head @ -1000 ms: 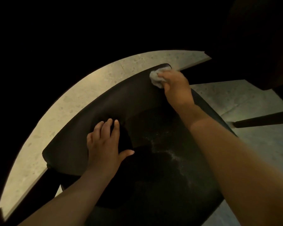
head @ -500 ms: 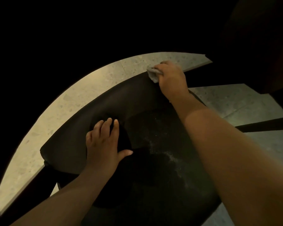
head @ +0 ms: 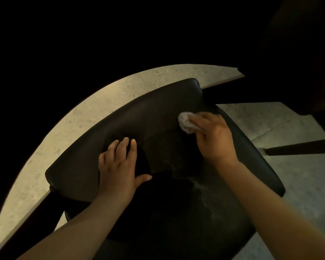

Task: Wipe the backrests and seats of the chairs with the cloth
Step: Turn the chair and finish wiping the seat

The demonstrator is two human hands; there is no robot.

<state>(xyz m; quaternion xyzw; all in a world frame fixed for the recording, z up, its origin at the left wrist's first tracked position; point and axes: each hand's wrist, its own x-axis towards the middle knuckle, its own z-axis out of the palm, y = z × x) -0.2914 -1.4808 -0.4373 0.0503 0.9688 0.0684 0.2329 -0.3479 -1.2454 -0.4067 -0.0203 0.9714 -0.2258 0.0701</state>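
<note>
1. Step in hand, I judge: wiping the curved chair backrest (head: 139,113). The seat (head: 186,222) shows pale specks.
2. The right hand (head: 214,136) pinches the crumpled cloth (head: 185,122) against the backrest, at two o'clock from the left hand (head: 118,166), which lies spread flat.
3. Next move, probably: sweep towards nine o'clock with even pressure.

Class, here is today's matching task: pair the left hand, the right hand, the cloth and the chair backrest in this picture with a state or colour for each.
Column one:
1 left hand
2 right hand
3 cloth
4 chair backrest

Column two:
A pale and crumpled
B dark and curved
C lies flat, fingers straight
D grips the cloth

Pairs: 1-C, 2-D, 3-A, 4-B.
</note>
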